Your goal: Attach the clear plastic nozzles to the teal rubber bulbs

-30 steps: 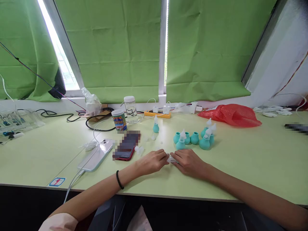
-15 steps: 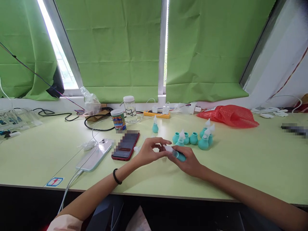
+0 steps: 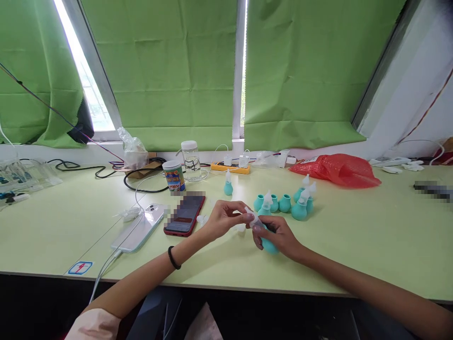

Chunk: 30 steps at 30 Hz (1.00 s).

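Near the middle of the table, my left hand [image 3: 226,219] pinches the clear nozzle [image 3: 254,220] that sits at the top of a teal bulb. My right hand [image 3: 278,234] is wrapped round the same teal bulb [image 3: 269,246], whose round base shows below the fingers. Just behind my hands is a group of several teal bulbs [image 3: 284,204], some open at the top and some with clear nozzles [image 3: 299,209]. One more bulb with a nozzle [image 3: 228,188] stands apart, farther back. Small clear pieces [image 3: 239,228] lie below and beside my left hand.
Left of my hands lie a red-edged phone [image 3: 186,215] and a pale phone [image 3: 141,229] with a cable. Behind them stand a colourful can [image 3: 174,176], a clear jar [image 3: 191,162] and a power strip [image 3: 230,168]. A red plastic bag [image 3: 336,170] lies at the back right.
The held bulb has tilted more upright, its teal base now lower and more exposed. My left fingers have shifted slightly right along the nozzle, and clear pieces beneath them have come into view.
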### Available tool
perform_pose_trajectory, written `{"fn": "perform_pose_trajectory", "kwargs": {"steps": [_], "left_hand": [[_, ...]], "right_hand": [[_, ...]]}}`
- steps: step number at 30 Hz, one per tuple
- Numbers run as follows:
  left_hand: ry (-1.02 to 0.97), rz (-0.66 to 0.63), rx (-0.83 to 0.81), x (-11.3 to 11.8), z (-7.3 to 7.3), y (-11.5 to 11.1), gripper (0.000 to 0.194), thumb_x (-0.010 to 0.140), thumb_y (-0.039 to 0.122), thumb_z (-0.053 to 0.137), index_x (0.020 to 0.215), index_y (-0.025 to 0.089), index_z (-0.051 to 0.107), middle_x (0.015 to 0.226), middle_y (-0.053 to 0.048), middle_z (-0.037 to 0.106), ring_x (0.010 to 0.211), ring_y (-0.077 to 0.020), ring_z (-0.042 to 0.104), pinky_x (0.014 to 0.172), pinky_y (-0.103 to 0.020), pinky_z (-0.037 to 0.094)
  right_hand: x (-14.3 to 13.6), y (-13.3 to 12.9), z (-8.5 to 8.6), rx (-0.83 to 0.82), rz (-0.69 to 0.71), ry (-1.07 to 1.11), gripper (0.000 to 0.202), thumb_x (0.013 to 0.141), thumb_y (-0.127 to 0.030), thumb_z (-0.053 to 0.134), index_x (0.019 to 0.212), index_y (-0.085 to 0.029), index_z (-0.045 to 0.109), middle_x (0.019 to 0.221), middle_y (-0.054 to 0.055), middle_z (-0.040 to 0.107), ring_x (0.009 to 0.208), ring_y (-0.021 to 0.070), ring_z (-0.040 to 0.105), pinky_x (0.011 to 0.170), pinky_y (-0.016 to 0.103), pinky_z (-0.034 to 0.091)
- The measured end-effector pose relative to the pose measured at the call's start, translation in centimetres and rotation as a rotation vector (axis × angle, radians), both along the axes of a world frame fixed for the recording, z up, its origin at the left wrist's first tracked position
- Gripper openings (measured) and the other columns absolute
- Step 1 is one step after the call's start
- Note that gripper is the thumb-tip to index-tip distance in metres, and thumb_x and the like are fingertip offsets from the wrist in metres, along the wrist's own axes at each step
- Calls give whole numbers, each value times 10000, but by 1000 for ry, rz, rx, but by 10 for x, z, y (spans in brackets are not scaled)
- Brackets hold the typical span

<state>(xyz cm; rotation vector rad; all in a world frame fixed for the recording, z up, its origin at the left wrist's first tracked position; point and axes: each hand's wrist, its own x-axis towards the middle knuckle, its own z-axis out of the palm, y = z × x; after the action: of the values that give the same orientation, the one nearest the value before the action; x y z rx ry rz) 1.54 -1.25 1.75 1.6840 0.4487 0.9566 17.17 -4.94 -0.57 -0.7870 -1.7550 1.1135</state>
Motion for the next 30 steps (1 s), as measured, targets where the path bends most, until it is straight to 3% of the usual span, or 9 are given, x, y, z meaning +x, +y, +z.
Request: {"fn": "perform_pose_trajectory", "kwargs": {"steps": [4,6,9,12,14,17,22,27,30], "left_hand": [[26,74,48,6,3,2,240,641,325,598,619,92,543,638,-36,552,545,-85,501,511,-209,426],[63,146,95,10,17,9,245,645,332,590,633,91,547,596,-21,541,536,-81,501,504,-203,430],[13,280,183,14,45,29,252,627,339,598,635,93,544,609,-18,545,538,-80,507,499,-204,451],[-30,436,275,19,59,56,266,642,359,571,665,96,540,597,-13,546,522,-78,512,498,-211,463],[73,547,401,23,54,73,248,649,346,559,651,98,543,587,-15,554,488,-74,507,476,-201,444],[299,593,591,29,32,92,151,655,255,545,628,106,548,589,-20,575,524,-87,523,522,-199,429],[590,584,706,30,4,106,166,710,238,470,736,100,558,525,-19,577,488,-110,517,531,-229,398],[648,529,776,24,5,103,268,753,314,430,890,115,546,597,-30,609,576,-139,555,588,-247,406],[675,615,826,19,12,96,348,759,330,427,1032,120,480,741,-53,618,655,-145,563,641,-260,414]], "right_hand": [[-1,6,0,-106,22,131,253,723,-386,495,701,-134,509,468,-25,476,405,84,449,433,227,387],[1,11,1,-157,26,214,273,728,-400,477,793,-137,508,546,1,536,440,100,495,475,252,421],[5,18,-1,-325,137,274,381,732,-459,414,963,-158,448,773,75,596,527,154,568,511,331,461],[6,18,-6,-375,196,127,356,700,-428,475,917,-146,476,715,65,596,476,143,550,455,312,451],[3,15,-8,-248,111,-19,257,654,-351,562,782,-131,524,578,11,552,415,94,487,429,249,416],[-1,8,-9,-12,-31,-199,147,635,-265,585,624,-128,534,508,-22,481,428,64,419,430,203,367],[-1,10,-15,232,-119,-391,109,696,-201,482,606,-143,505,501,-30,446,454,64,390,441,188,340],[2,15,-24,527,-255,-670,71,693,-144,442,638,-153,485,452,-51,422,416,59,359,442,196,269],[3,16,-26,611,-312,-817,83,709,-144,417,657,-155,481,436,-54,421,396,62,334,431,209,222]]}}
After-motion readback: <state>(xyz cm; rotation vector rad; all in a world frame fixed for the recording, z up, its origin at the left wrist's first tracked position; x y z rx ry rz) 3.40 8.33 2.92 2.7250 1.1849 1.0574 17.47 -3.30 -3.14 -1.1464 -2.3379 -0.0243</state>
